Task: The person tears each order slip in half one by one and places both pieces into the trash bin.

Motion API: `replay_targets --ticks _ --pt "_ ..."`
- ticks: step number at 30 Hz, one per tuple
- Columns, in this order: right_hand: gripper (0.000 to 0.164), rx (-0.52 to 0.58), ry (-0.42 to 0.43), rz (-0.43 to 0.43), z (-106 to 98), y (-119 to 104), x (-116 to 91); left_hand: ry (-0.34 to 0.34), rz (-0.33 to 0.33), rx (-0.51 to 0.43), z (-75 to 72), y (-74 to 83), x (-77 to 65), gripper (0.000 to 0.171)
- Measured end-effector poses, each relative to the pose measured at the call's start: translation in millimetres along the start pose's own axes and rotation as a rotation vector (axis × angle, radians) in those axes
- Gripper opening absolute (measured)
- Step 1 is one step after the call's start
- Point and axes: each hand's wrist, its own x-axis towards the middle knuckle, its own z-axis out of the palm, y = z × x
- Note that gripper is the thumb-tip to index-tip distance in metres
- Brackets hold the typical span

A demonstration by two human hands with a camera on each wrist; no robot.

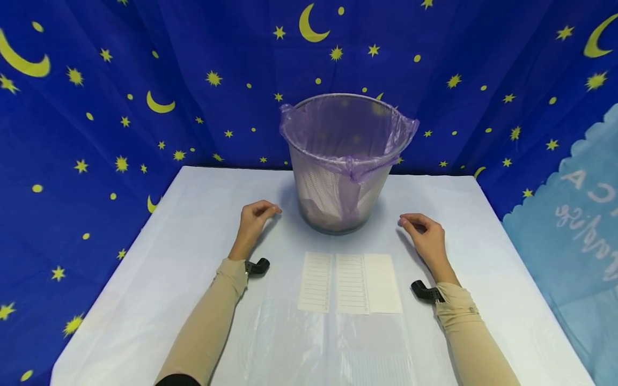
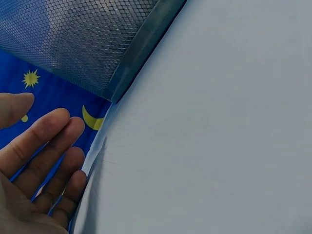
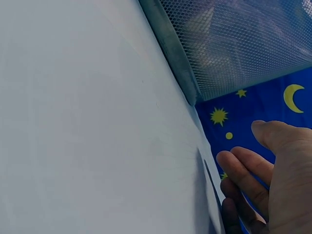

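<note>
A mesh wastebasket (image 1: 309, 187) lined with a purple plastic bag (image 1: 354, 169) stands upright at the back of the table. The bag is folded over the rim and gathered in a knot at the front. To the basket's left is my left hand (image 1: 253, 220), fingers relaxed and holding nothing; the left wrist view shows its fingers (image 2: 34, 170) apart from the mesh. My right hand (image 1: 427, 238) rests at the basket's right, also with nothing in it. In the right wrist view its thumb and fingers (image 3: 243, 173) are loosely bent, apart from the basket (image 3: 234, 48).
In front of the basket lie a lined paper strip (image 1: 315, 284), a second lined strip (image 1: 351, 284) and a plain one (image 1: 383, 284). Clear plastic sheeting (image 1: 289, 338) covers the near part of the white table (image 1: 183, 214). A blue star-and-moon cloth (image 1: 232, 43) hangs behind.
</note>
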Motion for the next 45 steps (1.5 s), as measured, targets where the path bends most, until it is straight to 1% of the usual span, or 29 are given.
replay_targets --ticks 3,5,9,15,19,22,25,28,31,39,45 --pt "0.025 0.008 0.005 0.008 2 1 0 -0.003 0.004 0.012 0.1 14.8 -4.0 0.020" --pt "0.026 0.005 0.005 0.014 3 2 -2 0.000 0.007 0.021 0.0 21.2 -6.5 0.020" --pt "0.025 0.001 -0.002 0.017 5 3 -6 -0.003 0.006 0.030 -0.6 21.6 -9.5 0.020" --pt "0.023 0.006 -0.010 0.009 3 3 -10 -0.011 0.006 -0.010 2.1 18.6 -13.4 0.020" --pt "0.023 -0.015 -0.011 0.012 -2 3 -10 -0.028 0.018 -0.004 5.5 18.1 -13.8 0.021" --pt "0.023 -0.009 -0.011 0.013 -4 3 -9 -0.041 0.029 -0.001 6.2 17.4 -11.5 0.021" --pt "0.022 0.010 -0.012 0.010 -2 4 -7 -0.040 0.039 0.003 4.3 10.5 -6.2 0.020" --pt "0.022 0.022 -0.010 -0.001 0 4 -6 -0.026 0.041 0.013 1.5 -1.1 -0.6 0.020" --pt "0.022 0.028 -0.013 -0.012 2 3 -6 -0.011 0.041 0.020 -0.6 -10.1 1.6 0.020" --pt "0.017 0.018 -0.020 -0.038 3 0 0 0.004 0.032 0.008 -1.9 -13.9 1.7 0.022" --pt "0.019 -0.003 -0.020 -0.035 1 1 2 0.017 0.050 0.011 1.3 -16.4 3.9 0.021"
